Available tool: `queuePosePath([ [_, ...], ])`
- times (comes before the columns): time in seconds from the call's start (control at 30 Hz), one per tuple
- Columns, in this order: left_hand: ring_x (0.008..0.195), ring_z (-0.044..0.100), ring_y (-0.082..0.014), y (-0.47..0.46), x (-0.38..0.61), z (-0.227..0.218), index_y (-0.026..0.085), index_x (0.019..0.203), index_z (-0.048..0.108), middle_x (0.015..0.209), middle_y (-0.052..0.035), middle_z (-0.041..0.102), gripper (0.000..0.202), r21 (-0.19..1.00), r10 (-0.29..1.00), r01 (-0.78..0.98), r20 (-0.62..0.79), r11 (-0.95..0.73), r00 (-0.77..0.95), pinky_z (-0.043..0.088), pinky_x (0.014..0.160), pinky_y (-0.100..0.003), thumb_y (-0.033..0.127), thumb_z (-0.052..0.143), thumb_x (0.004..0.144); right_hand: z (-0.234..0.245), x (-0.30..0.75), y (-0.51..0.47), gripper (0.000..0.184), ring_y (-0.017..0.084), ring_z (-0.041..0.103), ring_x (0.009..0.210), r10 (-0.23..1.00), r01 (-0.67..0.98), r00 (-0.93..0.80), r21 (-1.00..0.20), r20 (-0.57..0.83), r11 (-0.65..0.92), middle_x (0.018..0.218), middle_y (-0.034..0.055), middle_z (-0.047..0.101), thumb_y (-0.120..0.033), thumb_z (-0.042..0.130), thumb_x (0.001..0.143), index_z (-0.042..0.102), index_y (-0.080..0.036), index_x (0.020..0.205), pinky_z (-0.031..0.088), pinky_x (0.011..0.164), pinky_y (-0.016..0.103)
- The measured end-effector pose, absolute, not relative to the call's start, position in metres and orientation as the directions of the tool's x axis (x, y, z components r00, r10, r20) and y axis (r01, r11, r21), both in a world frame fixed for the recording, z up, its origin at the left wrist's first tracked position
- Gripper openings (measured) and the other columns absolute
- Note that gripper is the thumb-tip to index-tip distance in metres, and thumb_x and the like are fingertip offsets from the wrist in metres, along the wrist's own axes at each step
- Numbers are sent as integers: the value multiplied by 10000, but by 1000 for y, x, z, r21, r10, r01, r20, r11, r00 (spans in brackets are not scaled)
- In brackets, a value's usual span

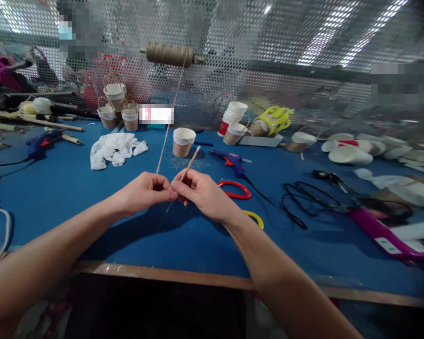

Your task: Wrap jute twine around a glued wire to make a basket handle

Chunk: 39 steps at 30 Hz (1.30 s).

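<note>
Twine (168,125) runs taut from a spool (169,54) on the mesh down to my left hand (146,192), whose fingers are pinched on it. Touching it at the fingertips, my right hand (198,190) is closed around a thin, light-brown stick-like piece (191,161) that slants up and away; whether it is wrapped in twine I cannot tell. Beyond the hands stands a small twine-covered cup (183,142) with a white lace-like rim. Scissors with a red handle (237,189) and a yellow handle (255,219) lie partly hidden by my right hand and forearm.
A blue glue gun (235,162) with a black cord lies right of the cup. White fabric (115,148) and several handled cups (130,117) are at left. Stacked paper cups (235,115) stand at the back. A purple power strip (381,235) is at right.
</note>
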<state>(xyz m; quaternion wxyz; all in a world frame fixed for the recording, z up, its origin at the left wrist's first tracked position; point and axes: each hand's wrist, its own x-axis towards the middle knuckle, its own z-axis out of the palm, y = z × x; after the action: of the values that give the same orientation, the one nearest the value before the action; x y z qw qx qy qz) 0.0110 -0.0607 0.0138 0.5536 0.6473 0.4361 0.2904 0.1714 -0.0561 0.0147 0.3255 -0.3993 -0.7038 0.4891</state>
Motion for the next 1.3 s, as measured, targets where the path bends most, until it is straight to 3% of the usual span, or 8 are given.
queuePosePath([
  [0.13,459,295,-41,-61,10,16,111,639,550,528,50,421,179,974,869,225,-138,31,476,205,427,-198,277,588,696,15,174,-55,204,77,467,509,892,244,-451,-955,43,170,583,-30,500,-348,527,778,478,-158,724,410,490,218],
  [0.27,513,383,-56,-60,8,15,123,651,556,585,33,499,119,973,860,231,-127,11,493,274,477,-198,233,591,680,15,174,-54,216,73,449,478,911,301,-410,-937,40,177,564,-34,493,-354,537,770,483,-155,704,383,470,217],
  [0.5,569,432,-82,-56,5,8,131,671,561,623,20,528,146,918,865,367,-56,-152,499,341,576,-231,274,552,700,12,172,-53,238,91,437,479,918,437,-385,-856,98,275,533,-22,491,-371,522,774,487,-157,677,347,469,229],
  [0.73,505,346,-69,-57,11,3,130,614,521,544,45,434,212,922,893,373,-80,-102,443,257,489,-222,324,562,688,10,169,-56,257,101,429,526,928,520,-349,-796,133,310,575,-4,507,-371,525,770,474,-158,635,337,495,240],
  [1.0,472,287,-48,-61,11,11,113,674,544,558,49,415,222,961,837,274,-169,24,520,202,433,-204,332,570,704,17,175,-55,237,81,442,532,838,264,-541,-934,64,241,630,-21,484,-391,491,791,478,-161,735,388,498,219],
  [1.3,511,355,-74,-56,9,6,112,639,543,544,34,452,216,817,883,527,-49,-233,467,272,477,-214,321,553,691,12,173,-54,272,98,418,537,879,486,-467,-804,92,342,583,-8,497,-395,487,794,507,-149,680,323,497,235],
])
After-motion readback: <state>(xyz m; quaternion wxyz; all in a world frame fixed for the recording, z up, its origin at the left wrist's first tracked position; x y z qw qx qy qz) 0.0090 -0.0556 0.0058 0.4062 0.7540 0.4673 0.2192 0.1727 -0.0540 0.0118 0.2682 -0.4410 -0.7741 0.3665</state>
